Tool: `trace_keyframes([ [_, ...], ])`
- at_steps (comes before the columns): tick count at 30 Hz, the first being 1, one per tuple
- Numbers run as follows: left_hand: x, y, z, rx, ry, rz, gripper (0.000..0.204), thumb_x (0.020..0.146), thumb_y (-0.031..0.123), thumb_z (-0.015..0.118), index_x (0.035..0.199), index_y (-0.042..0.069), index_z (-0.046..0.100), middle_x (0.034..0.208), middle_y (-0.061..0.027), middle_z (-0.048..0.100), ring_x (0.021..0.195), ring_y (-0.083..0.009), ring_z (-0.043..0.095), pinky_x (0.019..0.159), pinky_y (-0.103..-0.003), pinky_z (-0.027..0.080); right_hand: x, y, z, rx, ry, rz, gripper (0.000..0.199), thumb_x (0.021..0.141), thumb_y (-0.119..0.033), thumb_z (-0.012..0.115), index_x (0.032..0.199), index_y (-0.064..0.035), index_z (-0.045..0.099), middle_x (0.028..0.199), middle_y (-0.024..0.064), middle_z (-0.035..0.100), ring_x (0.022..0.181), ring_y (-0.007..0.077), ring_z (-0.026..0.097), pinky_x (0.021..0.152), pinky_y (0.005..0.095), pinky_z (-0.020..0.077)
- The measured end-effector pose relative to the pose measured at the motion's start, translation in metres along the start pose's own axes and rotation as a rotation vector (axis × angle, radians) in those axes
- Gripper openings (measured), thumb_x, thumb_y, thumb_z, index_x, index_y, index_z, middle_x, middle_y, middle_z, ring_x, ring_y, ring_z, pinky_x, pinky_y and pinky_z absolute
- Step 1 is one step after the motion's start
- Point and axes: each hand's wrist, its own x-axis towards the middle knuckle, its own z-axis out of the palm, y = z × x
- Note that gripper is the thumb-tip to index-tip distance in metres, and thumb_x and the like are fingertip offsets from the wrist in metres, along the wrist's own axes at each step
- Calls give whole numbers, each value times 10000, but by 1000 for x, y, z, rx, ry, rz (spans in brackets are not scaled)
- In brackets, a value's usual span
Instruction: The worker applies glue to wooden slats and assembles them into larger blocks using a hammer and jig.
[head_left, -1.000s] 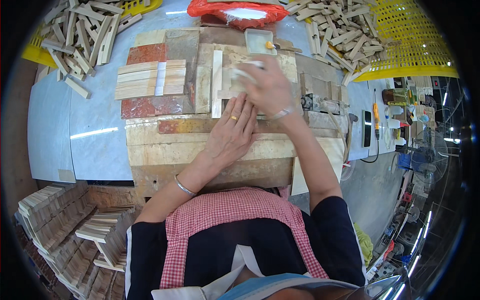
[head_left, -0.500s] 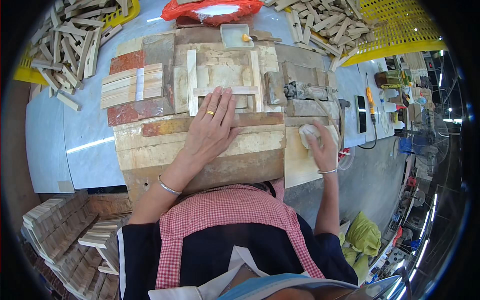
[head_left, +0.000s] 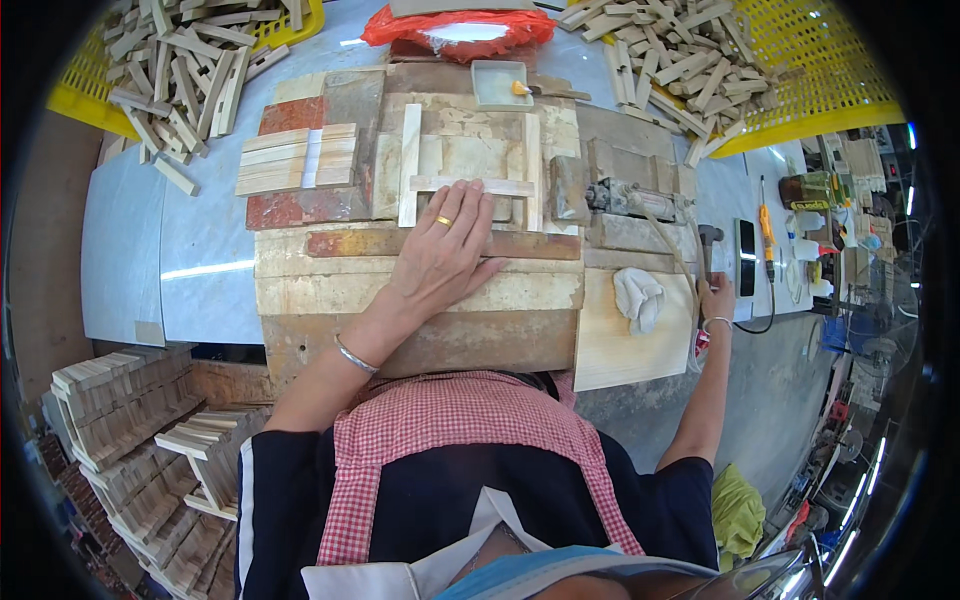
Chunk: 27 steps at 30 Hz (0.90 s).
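My left hand [head_left: 445, 240] lies flat with its fingers stretched out. Its fingertips press on a short wooden crossbar [head_left: 505, 187]. That bar spans two upright wooden strips, a left one [head_left: 410, 150] and a right one [head_left: 533, 150], on a worn wooden jig board [head_left: 420, 290]. At the right edge of the bench my right hand [head_left: 716, 300] is closed round the handle of a hammer, whose dark head [head_left: 711, 233] points away from me. A crumpled white cloth [head_left: 638, 298] rests on a pale plywood sheet [head_left: 610, 350] beside that hand.
A metal clamp cylinder [head_left: 630, 197] with a hose sits right of the strips. Flat wooden slats [head_left: 275, 162] lie left. Yellow baskets, one at left [head_left: 75, 100] and one at right [head_left: 830, 90], hold loose wood pieces. A phone [head_left: 745, 258] and stacked wooden frames [head_left: 130, 400] flank me.
My right hand has let go of the white cloth and moved right to the hammer handle. The left hand stays on the crossbar. The whole view has shifted slightly.
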Motion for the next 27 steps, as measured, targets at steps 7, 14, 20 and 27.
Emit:
trace_keyframes([
  [7,2,-4,0,0,30,5,728,780,390,668,1290,-75,438,1266,-214,491,1188,-340,469,1033,-421,373,-33,-57,-41,255,225,21,300,874,-288,606,911,2,539,741,161,587,660,292,567,622,377,446],
  [14,1,-5,5,28,18,17,740,783,414,647,1279,-97,446,1257,-222,490,1181,-350,464,1032,-425,370,-103,-213,-96,522,285,-572,358,925,-110,540,1265,-2,513,808,93,608,706,136,566,677,258,468],
  [20,4,-1,2,23,10,36,737,793,412,638,1286,-98,437,1264,-224,485,1184,-351,463,1035,-427,367,-119,-259,-51,533,388,-877,389,875,-86,590,1257,-41,528,946,195,631,786,318,644,664,358,509],
  [27,-2,-2,2,-17,-17,-3,738,785,367,657,1312,-86,412,1300,-226,460,1199,-364,453,1031,-437,366,-121,-267,-48,586,254,-774,429,861,-115,602,1271,-35,502,795,157,583,643,338,587,530,414,467],
])
